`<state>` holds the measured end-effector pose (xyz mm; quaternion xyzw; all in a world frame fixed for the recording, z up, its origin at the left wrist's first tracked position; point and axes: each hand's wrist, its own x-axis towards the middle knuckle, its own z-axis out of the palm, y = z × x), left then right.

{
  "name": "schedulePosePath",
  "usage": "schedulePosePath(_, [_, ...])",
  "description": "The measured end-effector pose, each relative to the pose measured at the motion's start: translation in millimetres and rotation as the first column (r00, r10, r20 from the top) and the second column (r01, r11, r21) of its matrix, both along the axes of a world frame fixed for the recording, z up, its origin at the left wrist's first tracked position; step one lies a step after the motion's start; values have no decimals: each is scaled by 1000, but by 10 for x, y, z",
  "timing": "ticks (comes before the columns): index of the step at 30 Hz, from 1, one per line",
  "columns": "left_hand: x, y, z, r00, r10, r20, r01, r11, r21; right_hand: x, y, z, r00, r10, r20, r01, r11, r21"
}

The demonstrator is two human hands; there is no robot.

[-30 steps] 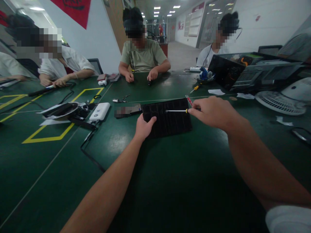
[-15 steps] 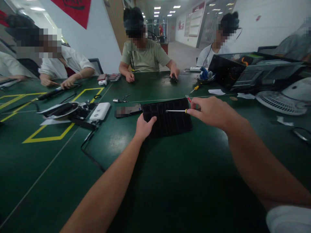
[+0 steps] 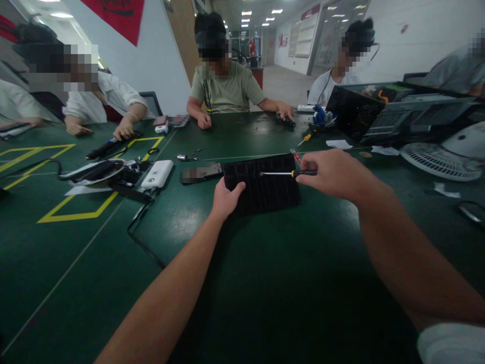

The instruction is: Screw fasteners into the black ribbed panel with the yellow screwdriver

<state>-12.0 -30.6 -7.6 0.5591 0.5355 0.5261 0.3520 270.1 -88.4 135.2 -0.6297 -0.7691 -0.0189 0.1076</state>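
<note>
A flat black ribbed panel [image 3: 276, 194] sits at the middle of the green table, slightly turned. My left hand [image 3: 226, 198] grips its left edge, thumb lying on top and the other fingers hidden beneath. In my right hand [image 3: 330, 173] is a screwdriver [image 3: 278, 174] with a yellow-and-black handle, held between closed fingers. Its thin metal shaft points left across the panel, and the tip meets the panel near its middle. A small red item [image 3: 296, 156] shows beside my right fingertips; I cannot tell whether I touch it.
Beyond the panel lie a dark strap-like piece [image 3: 200, 173], a small metal cylinder [image 3: 186, 157] and a yellow screwdriver [image 3: 307, 137]. A white box [image 3: 157, 174] and cables are at left. A white fan [image 3: 450, 151] and computer case [image 3: 401, 114] stand right. Co-workers sit opposite.
My right fingers have shifted back on the screwdriver, so more of its handle shows. The panel stays put. Across the table, a co-worker's hand has slid a dark object to the right.
</note>
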Motion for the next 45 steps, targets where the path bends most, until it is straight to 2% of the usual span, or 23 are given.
schedulePosePath(14, [-6,12,-26,1000,16,-15,-16,1000,0,-33,-25,48,998,-31,45,31,999,11])
schedulePosePath(22, [-2,5,-23,1000,6,-7,-6,1000,2,-79,-55,71,991,-94,90,96,995,-10])
schedulePosePath(32, [-1,-3,-9,1000,4,0,-4,1000,-3,-41,-10,21,998,-37,44,37,999,-7])
schedulePosePath(45, [-4,25,-47,1000,4,5,-5,1000,12,-41,-23,23,999,-38,35,38,999,9])
